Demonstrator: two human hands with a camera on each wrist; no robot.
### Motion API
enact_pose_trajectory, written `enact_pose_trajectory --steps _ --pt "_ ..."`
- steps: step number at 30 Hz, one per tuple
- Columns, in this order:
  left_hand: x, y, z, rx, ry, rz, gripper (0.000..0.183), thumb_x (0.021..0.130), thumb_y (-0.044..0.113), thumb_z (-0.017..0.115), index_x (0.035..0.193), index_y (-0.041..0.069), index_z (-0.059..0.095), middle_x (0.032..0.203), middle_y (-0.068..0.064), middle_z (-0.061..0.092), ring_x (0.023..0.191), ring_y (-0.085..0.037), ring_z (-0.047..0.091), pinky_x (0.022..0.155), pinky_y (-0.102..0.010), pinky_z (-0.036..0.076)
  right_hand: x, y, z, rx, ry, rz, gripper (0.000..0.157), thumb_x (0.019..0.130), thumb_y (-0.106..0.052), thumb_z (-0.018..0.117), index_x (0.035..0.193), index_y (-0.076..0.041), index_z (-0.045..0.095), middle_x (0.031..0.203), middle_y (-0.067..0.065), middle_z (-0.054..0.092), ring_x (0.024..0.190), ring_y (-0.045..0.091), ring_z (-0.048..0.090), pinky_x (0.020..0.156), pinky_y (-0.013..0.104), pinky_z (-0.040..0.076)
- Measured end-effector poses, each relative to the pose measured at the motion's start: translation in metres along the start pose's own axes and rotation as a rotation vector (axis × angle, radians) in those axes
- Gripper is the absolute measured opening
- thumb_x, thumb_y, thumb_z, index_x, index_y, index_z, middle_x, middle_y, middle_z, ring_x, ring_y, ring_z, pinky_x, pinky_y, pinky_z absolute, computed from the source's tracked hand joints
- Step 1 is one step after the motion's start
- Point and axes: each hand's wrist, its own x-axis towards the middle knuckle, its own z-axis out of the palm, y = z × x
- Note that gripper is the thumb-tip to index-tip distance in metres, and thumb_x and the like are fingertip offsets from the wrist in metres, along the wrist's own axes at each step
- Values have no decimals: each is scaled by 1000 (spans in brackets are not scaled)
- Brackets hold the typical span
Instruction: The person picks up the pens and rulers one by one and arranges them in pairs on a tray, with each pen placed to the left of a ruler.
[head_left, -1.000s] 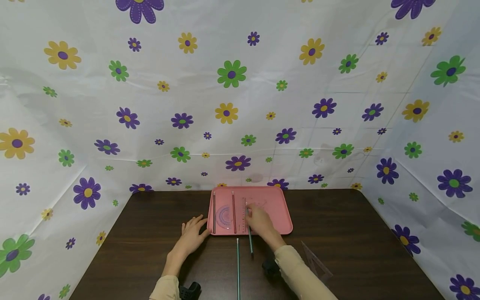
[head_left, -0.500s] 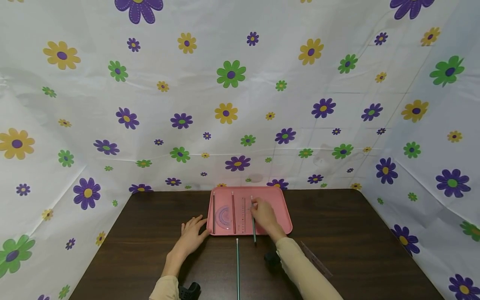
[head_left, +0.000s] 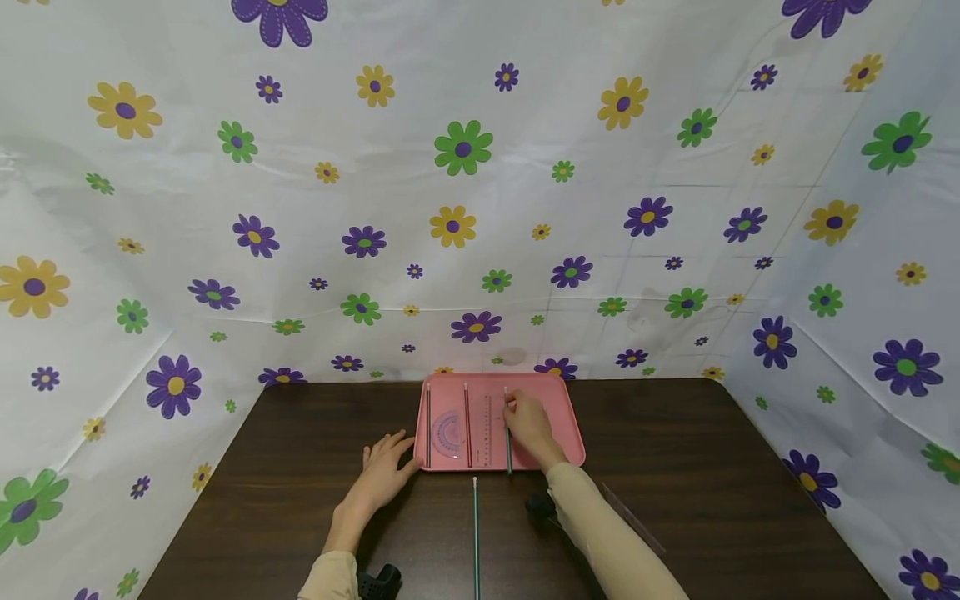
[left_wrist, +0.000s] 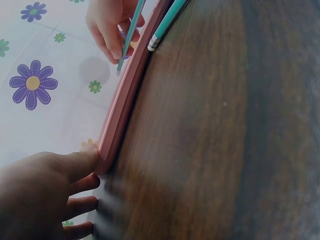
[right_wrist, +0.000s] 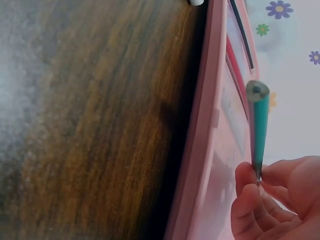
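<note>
My right hand (head_left: 528, 425) pinches a green pencil (head_left: 508, 450) near its eraser end, over the right half of the pink tray (head_left: 564, 417). In the right wrist view the pencil's sharpened tip (right_wrist: 257, 90) points toward the camera. My left hand (head_left: 384, 473) has its thumb against the tray's near left corner, the other fingers spread loosely outside it. Inside the tray, from left to right, lie a black pencil (head_left: 428, 425), a clear protractor (head_left: 448, 435), a red pencil (head_left: 467, 425) and a clear ruler (head_left: 487, 429).
Another green pencil (head_left: 476, 533) lies on the dark wooden table (head_left: 300, 467) just in front of the tray, eraser end toward it. A clear set square (head_left: 632, 518) lies to the right, partly behind the right sleeve. A flowered cloth (head_left: 465, 250) hangs behind the table.
My right hand has carried the green pencil rightward past the ruler and then slightly farther back, so its tip now overlaps the tray's front rim. The left hand stays in place.
</note>
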Motion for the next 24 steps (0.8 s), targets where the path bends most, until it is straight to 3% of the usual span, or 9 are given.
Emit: enact_pose_trajectory --steps 12,18,24 --pt "0 4 -3 1 -4 7 50 98 33 62 137 3 58 151 -25 43 143 -52 30 111 -76 11 10 1 7 -21 -20 19 17 96 -9 62 109 -1 69 96 13 74 75 19 67 61 31 52" --pt "0 5 -4 3 -20 -9 50 97 33 62 138 4 57 151 -25 43 143 -52 29 111 -76 11 12 -1 10 2 -44 56 18 96 -10 63 109 0 69 98 13 73 76 17 66 65 32 54" --pt "1 4 -5 12 -33 -17 50 98 33 62 138 4 57 152 -24 42 144 -51 28 111 -77 11 13 -2 15 -14 -44 35 18 95 -9 63 108 1 71 101 14 73 79 19 67 69 35 56"
